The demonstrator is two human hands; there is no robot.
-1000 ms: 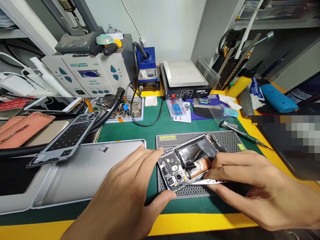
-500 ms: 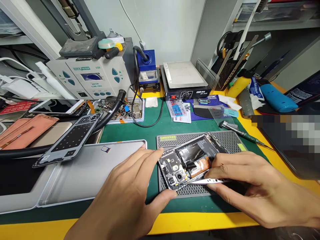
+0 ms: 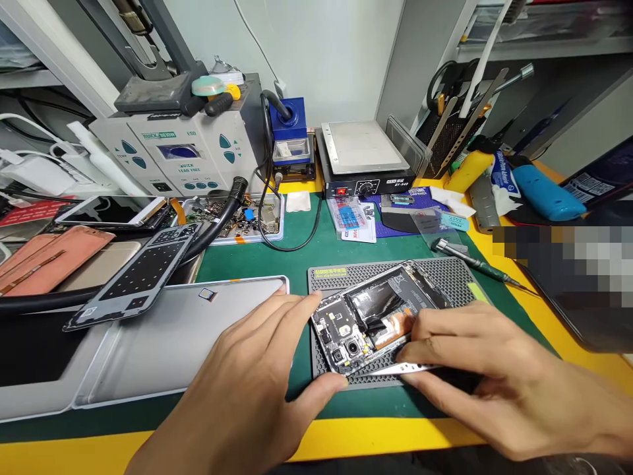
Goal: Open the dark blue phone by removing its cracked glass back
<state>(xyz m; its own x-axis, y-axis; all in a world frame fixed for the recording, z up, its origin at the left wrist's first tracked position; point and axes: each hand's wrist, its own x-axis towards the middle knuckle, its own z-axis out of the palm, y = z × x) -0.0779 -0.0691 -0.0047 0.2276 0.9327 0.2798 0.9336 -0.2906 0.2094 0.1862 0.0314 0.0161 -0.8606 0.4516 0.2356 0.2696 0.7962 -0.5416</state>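
Note:
An opened smartphone (image 3: pixel 380 301) lies aslant on a grey honeycomb mat (image 3: pixel 452 272), its battery, orange flex and camera module bare. My left hand (image 3: pixel 262 359) steadies the camera end, fingertips at one corner and thumb at the other. Between the thumb and fingers of my right hand (image 3: pixel 479 366) is a pair of metal tweezers (image 3: pixel 390 371). Their tips point left, close to the phone's lower corner near my left thumb; whether they touch the frame I cannot tell. My right fingers cover part of the phone's right side.
Left of the mat, a phone back cover (image 3: pixel 138 280) rests across a pale tray (image 3: pixel 178 343) holding a small SIM tray (image 3: pixel 207 294). Behind stand a hot-air station (image 3: pixel 173 155) and a heating plate (image 3: pixel 366 148). A pen-like tool (image 3: pixel 487 267) lies right of the mat.
My right hand has shifted slightly left and down with the tweezers, whose tips moved from beside the camera to the phone's lower corner. My left hand stays about the same.

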